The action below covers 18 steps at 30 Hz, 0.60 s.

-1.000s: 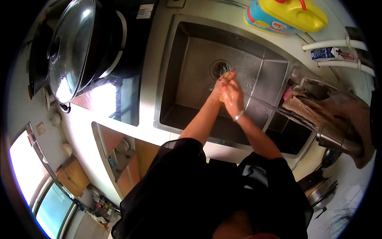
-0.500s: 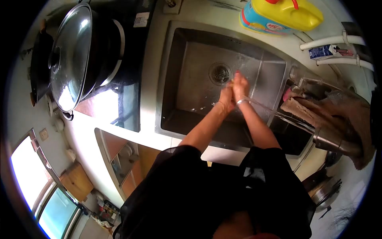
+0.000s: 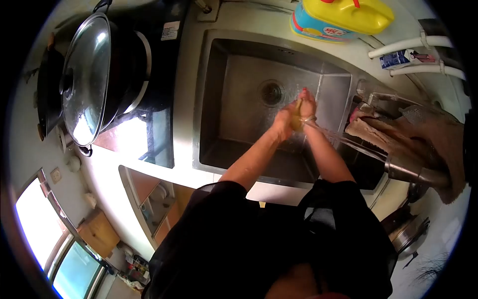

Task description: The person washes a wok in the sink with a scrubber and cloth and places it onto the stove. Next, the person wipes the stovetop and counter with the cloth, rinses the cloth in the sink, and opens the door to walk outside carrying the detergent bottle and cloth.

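Observation:
Both hands are close together over the steel sink (image 3: 249, 74), right of its round drain (image 3: 271, 93). A small yellowish item (image 3: 298, 117), too unclear to name, sits between them. My left hand (image 3: 284, 123) has its fingers wrapped against one side of it. On the other side, my right hand (image 3: 307, 104) is closed around it, with red nails showing and a band at the wrist. A stream of water (image 3: 343, 140) runs from the metal faucet (image 3: 408, 172) at the right onto the hands.
A lidded pot (image 3: 88, 79) stands on the black stove at the left. A yellow jug (image 3: 343, 19) is behind the sink. Brown cloths (image 3: 388, 137) lie by the faucet. Pans (image 3: 406, 234) are at the lower right.
My hands have moved right, away from the drain. The yellowish item shows between them again, after being mostly hidden half a second ago. The view has shifted slightly.

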Tool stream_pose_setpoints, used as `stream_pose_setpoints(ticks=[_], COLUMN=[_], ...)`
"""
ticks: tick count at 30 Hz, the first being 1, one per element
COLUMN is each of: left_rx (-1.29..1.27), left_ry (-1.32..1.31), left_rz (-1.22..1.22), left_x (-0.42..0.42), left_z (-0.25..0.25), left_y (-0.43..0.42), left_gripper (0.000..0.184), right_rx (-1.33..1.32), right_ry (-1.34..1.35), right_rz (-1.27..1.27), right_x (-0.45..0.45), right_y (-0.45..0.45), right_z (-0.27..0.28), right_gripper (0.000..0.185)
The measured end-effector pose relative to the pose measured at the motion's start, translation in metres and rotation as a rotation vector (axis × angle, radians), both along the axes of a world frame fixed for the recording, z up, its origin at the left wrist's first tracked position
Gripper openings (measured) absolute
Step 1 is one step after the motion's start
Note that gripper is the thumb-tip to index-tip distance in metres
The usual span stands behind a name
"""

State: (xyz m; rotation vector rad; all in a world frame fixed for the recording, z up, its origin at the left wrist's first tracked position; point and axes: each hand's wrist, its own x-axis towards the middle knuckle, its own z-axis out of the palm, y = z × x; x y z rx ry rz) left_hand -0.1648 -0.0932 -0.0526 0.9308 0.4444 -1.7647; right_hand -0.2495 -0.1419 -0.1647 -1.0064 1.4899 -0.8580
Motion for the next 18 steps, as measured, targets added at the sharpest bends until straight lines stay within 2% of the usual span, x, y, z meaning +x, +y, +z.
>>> stream_pose_setpoints(ticks=[2,3,4,6,7,8,10,11,12,13,15,16,18], left_rx=[0.095,0.093,0.124,0.137,-0.109,0.113,0.013,-0.093,-0.109,-0.096,-0.063,-0.074,-0.039], left_ry=[-0.052,-0.194,-0.208,-0.070,-0.035,-0.108,-0.164,-0.184,-0.183,-0.194,-0.119,-0.119,-0.198], left_rz=[0.125,0.070,0.045,0.000,0.023,-0.005,-0.080,-0.054,-0.075,-0.118,-0.101,-0.114,-0.125], left_x=[0.005,0.010,0.015,0.022,0.020,0.008,-0.004,-0.005,-0.002,0.002,0.010,0.012,0.015], left_z=[-0.011,-0.032,-0.048,-0.036,-0.025,-0.013,0.010,0.023,0.030,0.035,0.024,0.014,0.005], left_y=[-0.005,-0.002,0.002,0.002,0.004,0.003,0.002,0.006,0.007,0.007,0.008,0.010,0.011], left_gripper=[0.023,0.026,0.026,0.027,0.031,0.029,0.030,0.031,0.031,0.030,0.025,0.025,0.023], right_rx=[-0.204,-0.336,-0.468,-0.338,-0.312,-0.224,-0.041,0.036,0.023,-0.249,0.033,0.024,0.144], right_ry=[0.629,0.586,0.544,0.315,0.292,0.314,0.363,0.079,0.079,0.035,0.216,0.218,0.467], right_rz=[0.216,0.224,0.230,0.323,0.237,0.242,0.106,0.029,0.006,0.138,0.415,0.400,0.717], right_x=[0.027,0.040,0.047,0.047,0.047,0.040,0.022,0.008,0.004,0.003,-0.012,-0.020,-0.041], right_y=[0.026,0.042,0.053,0.053,0.048,0.037,0.011,0.009,0.014,0.017,0.013,0.012,0.014], right_z=[0.050,0.080,0.103,0.121,0.128,0.127,0.102,0.054,0.049,0.061,0.100,0.132,0.175], right_gripper=[0.022,0.023,0.024,0.023,0.023,0.025,0.026,0.025,0.025,0.025,0.026,0.026,0.032])
